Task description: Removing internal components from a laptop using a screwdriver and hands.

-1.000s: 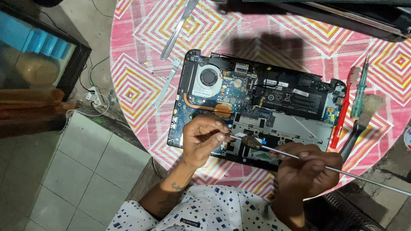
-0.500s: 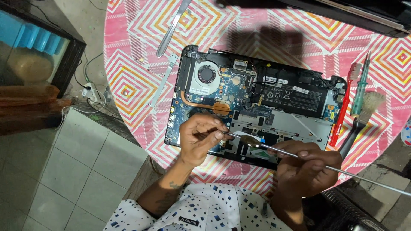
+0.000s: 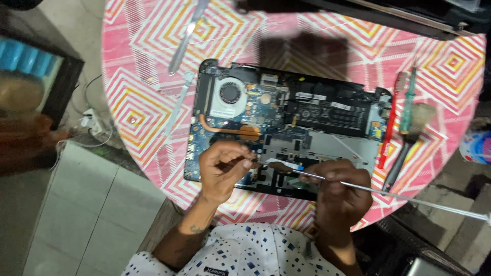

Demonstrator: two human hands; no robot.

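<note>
pink zigzag cloth covers our round worktop (image 3: 153, 61), opened laptop (image 3: 286, 128) flat w/ its board up for access. left hand (image 3: 223, 171) pinched shut on a small part, right hand (image 3: 340, 191) clamped round a thin metal rod (image 3: 388, 193), tip angled onto the board's near edge.

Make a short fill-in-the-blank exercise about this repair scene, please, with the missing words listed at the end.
1. The opened laptop with exposed blue circuit board lies on a pink patterned ____.
2. The right hand holds a long thin metal ____ over the board.
3. The round grey cooling fan sits nearer the person's ____ hand.
4. The red-handled screwdriver lies beside a ____-handled one.

Missing words: tablecloth; rod; left; green
</note>
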